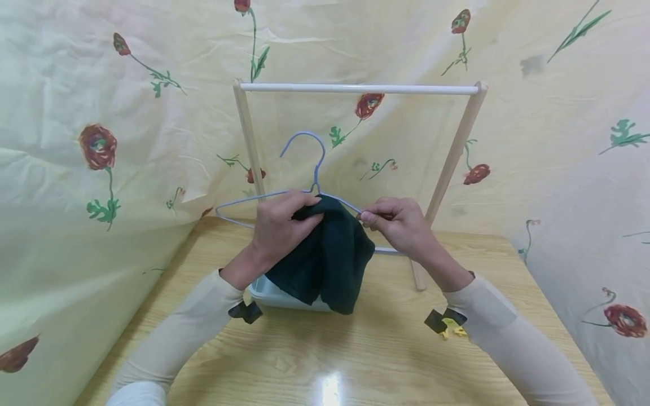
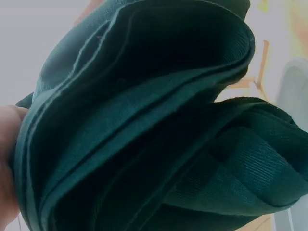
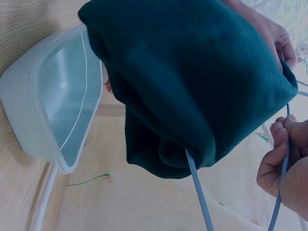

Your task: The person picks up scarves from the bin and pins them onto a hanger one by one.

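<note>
A dark green cloth [image 1: 335,259] hangs in folds over the right part of a blue wire hanger [image 1: 324,158], whose hook points up. My left hand [image 1: 284,223] pinches the cloth's upper edge near the hanger's neck. The right shoulder wire is pinched by my right hand [image 1: 398,223], just beside the cloth. In the right wrist view, a wire of the hanger [image 3: 198,192] runs into the cloth's folds. Layered edges of the cloth [image 2: 144,106] fill the left wrist view. Whether the cloth is a garment cannot be told.
A pale plastic tub [image 1: 284,299] stands on the wooden table [image 1: 284,355], partly behind the cloth. Farther back is a rack with wooden posts and a white rod [image 1: 355,88]. Small yellow pieces [image 1: 459,331] lie near the right sleeve. Flowered fabric [image 1: 167,141] surrounds the table.
</note>
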`<state>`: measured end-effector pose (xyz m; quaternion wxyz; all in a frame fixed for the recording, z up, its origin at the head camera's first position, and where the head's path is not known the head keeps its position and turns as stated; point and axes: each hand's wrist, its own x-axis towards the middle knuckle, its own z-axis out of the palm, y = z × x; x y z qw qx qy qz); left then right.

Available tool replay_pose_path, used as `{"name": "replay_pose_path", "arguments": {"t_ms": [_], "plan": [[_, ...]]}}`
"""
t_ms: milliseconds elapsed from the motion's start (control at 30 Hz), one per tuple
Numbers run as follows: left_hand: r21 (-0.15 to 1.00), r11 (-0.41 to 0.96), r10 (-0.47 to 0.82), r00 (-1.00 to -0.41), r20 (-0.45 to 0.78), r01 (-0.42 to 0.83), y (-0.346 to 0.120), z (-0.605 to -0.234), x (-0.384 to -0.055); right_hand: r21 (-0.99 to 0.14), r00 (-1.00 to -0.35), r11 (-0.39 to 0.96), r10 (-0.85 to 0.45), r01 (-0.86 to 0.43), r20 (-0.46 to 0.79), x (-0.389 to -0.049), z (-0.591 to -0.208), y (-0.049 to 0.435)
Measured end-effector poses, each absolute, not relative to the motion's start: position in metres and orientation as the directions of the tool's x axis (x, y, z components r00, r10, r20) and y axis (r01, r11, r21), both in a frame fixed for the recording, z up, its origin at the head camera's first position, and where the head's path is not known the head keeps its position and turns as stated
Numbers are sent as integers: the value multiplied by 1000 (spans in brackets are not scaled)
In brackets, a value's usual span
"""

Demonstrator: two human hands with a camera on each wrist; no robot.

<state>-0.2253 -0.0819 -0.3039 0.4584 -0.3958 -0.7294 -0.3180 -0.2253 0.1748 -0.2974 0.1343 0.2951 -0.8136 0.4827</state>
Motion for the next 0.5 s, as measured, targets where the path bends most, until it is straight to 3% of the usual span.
{"name": "replay_pose_path", "arguments": {"t_ms": [300,500], "plan": [[129,533,256,-304,918,836,-83,-319,-227,-696,-776,350,-358,-627,519,-222,-296,174],[209,547,228,-384,895,811,-82,-327,-227,-696,-774,347,-363,-629,518,-223,-296,175]]}}
